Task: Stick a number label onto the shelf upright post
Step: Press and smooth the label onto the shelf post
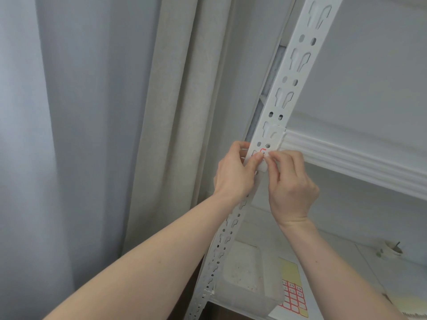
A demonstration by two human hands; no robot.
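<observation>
Sitting between both hands' fingertips (258,158), label (263,151) touches post (286,72).

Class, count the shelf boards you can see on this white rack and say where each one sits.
2. One shelf board meets the upright post level with the hands; a lower shelf board at the bottom carries a clear plastic tub and a label sheet. Others may lie outside the frame.
</observation>
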